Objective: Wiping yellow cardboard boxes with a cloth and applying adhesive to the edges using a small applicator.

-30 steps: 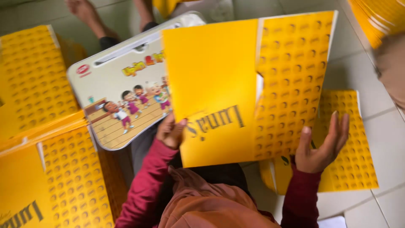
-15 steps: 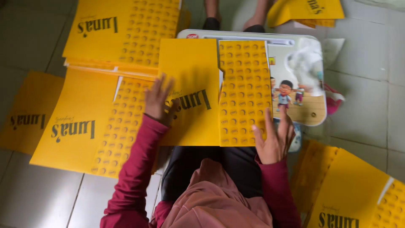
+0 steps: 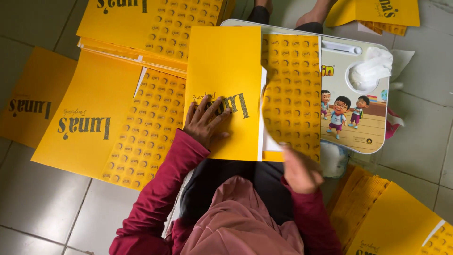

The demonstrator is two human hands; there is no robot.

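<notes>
Pressing a yellow dotted card sheet [image 3: 226, 89], left hand [image 3: 206, 122] flat, apparently.

The person wears a long-sleeved top in deep maroon red; the left sleeve [image 3: 155, 193] is snug along the forearm and creases softly at the elbow, ending in a plain cuff at the wrist. The right sleeve [image 3: 314, 222] is of the same cloth and colour. A dusty pink headscarf [image 3: 240, 222] falls in loose folds over the chest. Below it shows dark, nearly black clothing [image 3: 226, 182] over the lap. The left hand [image 3: 205, 122] and right hand [image 3: 302, 172] are bare, without gloves.
</notes>
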